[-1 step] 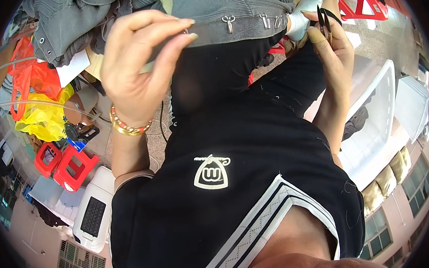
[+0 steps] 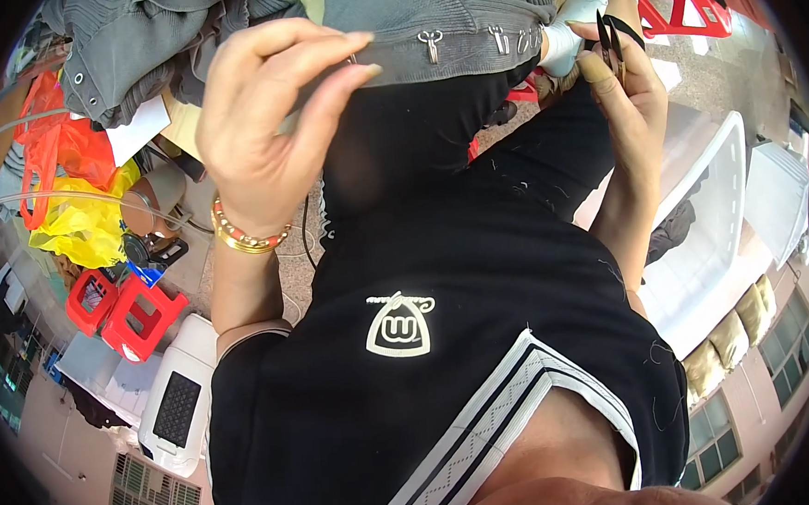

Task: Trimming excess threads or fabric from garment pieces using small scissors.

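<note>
A grey ribbed garment [image 2: 464,13] lies across my lap, its waistband [image 2: 458,59] fitted with several silver metal hooks [image 2: 431,47]. My left hand [image 2: 263,131], with bracelets at the wrist, hovers over the left part of the waistband. Its thumb and forefinger are curved with a gap between the tips; a small metal hook shows in that gap, and I see nothing gripped. Off to the right, my right hand [image 2: 631,90] is closed around small black thread snips [image 2: 607,41], blades pointing up. A black loop sits by its fingers.
At the left are an orange-red bag [image 2: 64,134], a yellow plastic bag [image 2: 78,221] and red stools [image 2: 140,315]. A clear tube [image 2: 49,195] crosses there. A white bin [image 2: 708,225] with dark cloth stands at the right; another red stool [image 2: 681,4] is at the far right.
My left hand has shifted slightly to the right along the waistband. The right hand and the snips stay where they were.
</note>
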Demonstrator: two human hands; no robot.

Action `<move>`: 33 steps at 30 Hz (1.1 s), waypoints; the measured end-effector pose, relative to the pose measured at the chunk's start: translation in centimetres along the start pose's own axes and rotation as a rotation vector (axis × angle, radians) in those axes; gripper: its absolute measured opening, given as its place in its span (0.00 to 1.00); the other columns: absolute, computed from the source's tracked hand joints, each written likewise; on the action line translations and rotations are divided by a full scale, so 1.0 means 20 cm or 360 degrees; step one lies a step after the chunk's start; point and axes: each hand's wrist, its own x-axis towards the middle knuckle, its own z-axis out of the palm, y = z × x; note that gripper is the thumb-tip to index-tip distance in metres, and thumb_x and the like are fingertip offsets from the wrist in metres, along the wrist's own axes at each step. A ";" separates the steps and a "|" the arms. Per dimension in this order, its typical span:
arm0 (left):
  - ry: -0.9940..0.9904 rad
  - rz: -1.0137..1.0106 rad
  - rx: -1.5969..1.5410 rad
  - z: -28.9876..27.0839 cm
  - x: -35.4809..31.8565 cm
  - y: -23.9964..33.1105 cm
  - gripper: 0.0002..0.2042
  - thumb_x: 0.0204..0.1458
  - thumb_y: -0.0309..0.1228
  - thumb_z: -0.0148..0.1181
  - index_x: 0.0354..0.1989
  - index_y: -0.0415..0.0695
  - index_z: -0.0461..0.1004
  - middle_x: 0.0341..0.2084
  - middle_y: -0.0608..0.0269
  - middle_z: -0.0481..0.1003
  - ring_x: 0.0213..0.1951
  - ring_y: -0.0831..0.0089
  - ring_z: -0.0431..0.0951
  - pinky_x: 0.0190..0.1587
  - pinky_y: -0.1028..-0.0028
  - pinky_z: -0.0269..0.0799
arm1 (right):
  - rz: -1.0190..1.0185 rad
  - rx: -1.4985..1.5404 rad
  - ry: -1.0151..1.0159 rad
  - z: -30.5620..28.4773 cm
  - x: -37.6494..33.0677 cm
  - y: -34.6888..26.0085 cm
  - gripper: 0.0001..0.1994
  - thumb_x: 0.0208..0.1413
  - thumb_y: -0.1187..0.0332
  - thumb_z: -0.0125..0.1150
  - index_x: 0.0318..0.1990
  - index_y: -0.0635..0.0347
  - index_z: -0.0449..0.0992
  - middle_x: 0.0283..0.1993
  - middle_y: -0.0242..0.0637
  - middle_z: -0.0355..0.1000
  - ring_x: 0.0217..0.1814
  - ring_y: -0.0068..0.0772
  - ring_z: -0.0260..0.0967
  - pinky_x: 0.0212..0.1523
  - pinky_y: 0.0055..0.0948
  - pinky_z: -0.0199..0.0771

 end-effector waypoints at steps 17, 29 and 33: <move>0.0015 0.0207 0.0003 0.03 0.03 -0.06 0.06 0.46 0.18 0.66 0.33 0.37 0.78 0.32 0.58 0.77 0.33 0.68 0.77 0.35 0.76 0.72 | -0.0437 -0.0273 -0.0182 0.14 0.03 -0.15 0.18 0.54 0.81 0.63 0.53 0.67 0.73 0.41 0.31 0.75 0.33 0.10 0.63 0.35 0.10 0.62; 0.0004 0.0092 -0.0063 0.01 0.02 -0.03 0.13 0.40 0.22 0.72 0.36 0.38 0.79 0.33 0.58 0.78 0.36 0.66 0.77 0.40 0.72 0.72 | -0.0433 -0.0364 -0.0155 0.17 0.04 -0.14 0.17 0.52 0.80 0.65 0.51 0.64 0.75 0.26 0.22 0.66 0.26 0.08 0.60 0.27 0.11 0.56; 0.0003 0.0117 0.0027 0.05 -0.01 -0.04 0.13 0.38 0.21 0.73 0.35 0.40 0.80 0.33 0.60 0.78 0.35 0.66 0.78 0.39 0.71 0.73 | -0.0401 -0.0406 -0.0150 0.16 0.03 -0.11 0.16 0.52 0.79 0.65 0.50 0.64 0.76 0.26 0.21 0.66 0.27 0.07 0.59 0.28 0.10 0.55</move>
